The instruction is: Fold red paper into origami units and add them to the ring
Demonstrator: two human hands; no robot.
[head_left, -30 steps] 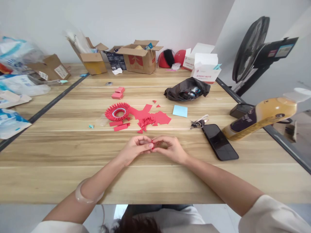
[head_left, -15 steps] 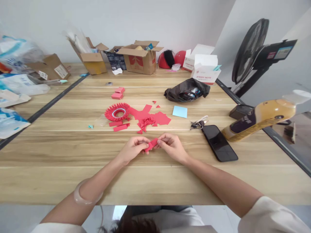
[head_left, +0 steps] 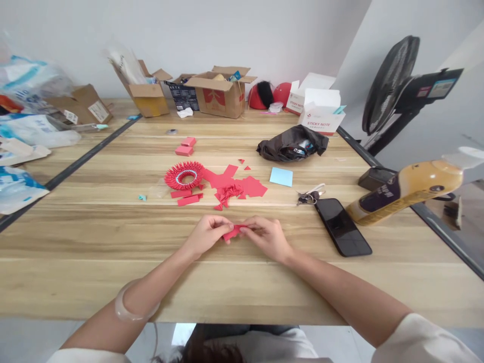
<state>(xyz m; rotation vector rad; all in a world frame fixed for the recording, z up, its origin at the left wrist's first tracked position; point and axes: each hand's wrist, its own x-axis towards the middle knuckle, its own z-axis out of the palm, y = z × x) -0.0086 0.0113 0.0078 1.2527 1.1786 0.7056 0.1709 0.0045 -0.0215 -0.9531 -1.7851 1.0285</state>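
A small folded strip of red paper (head_left: 232, 232) is held between both hands, low over the near middle of the table. My left hand (head_left: 209, 234) pinches its left end between thumb and fingers. At the other end, my right hand (head_left: 265, 236) grips the strip, with its thumb on the near side. Just beyond my hands lie loose red paper sheets (head_left: 254, 186) and a heap of small folded red pieces (head_left: 229, 192). To the left of these sits a spiky red paper ring (head_left: 184, 175) with a pale blue inner band.
A phone (head_left: 342, 227), keys (head_left: 308, 197) and a large yellow bottle (head_left: 408, 189) stand or lie to the right. Blue sticky notes (head_left: 281, 177) and a black plastic bag (head_left: 293, 143) lie farther back. Cardboard boxes (head_left: 221, 96) line the wall; a fan (head_left: 391, 83) stands at right.
My right hand's fingers have shifted over the strip's right end, and the strip now looks bent there and more covered. The whole view has dipped slightly in the picture.
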